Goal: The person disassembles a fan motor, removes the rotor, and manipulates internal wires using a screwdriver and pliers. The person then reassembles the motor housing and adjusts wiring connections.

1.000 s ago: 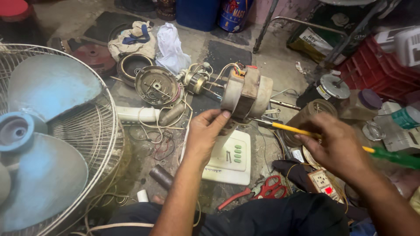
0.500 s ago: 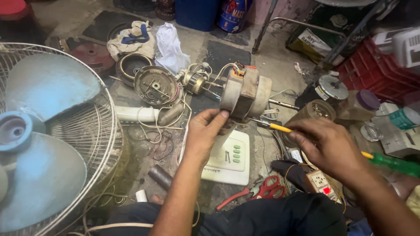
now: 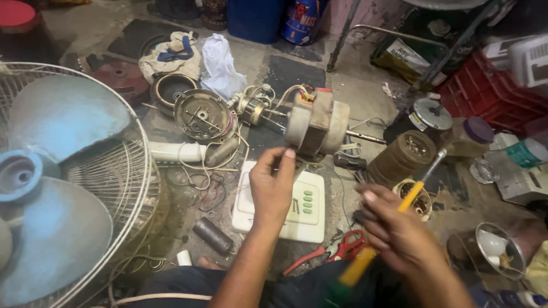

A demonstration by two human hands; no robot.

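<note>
My left hand (image 3: 273, 188) reaches forward over a white switch panel (image 3: 308, 219) with green buttons, its fingertips touching the lower edge of a beige fan motor (image 3: 315, 122) lying on the floor. My right hand (image 3: 399, 234) grips a yellow-handled screwdriver (image 3: 412, 197), its metal tip pointing up and right, toward a round brown coil part (image 3: 403, 157). Wires run from the motor to a round metal housing (image 3: 202, 116) on the left.
A blue-bladed fan in a wire guard (image 3: 63, 182) fills the left. Red-handled pliers (image 3: 337, 251) lie near my knee. A red crate (image 3: 491, 94), a small motor (image 3: 428, 114), jars and a bulb in a reflector (image 3: 495, 246) crowd the right. A black capacitor (image 3: 212, 235) lies in front.
My right hand has swung the screwdriver from lying sideways to pointing up and right, and drawn back toward me. My left hand stays at the motor.
</note>
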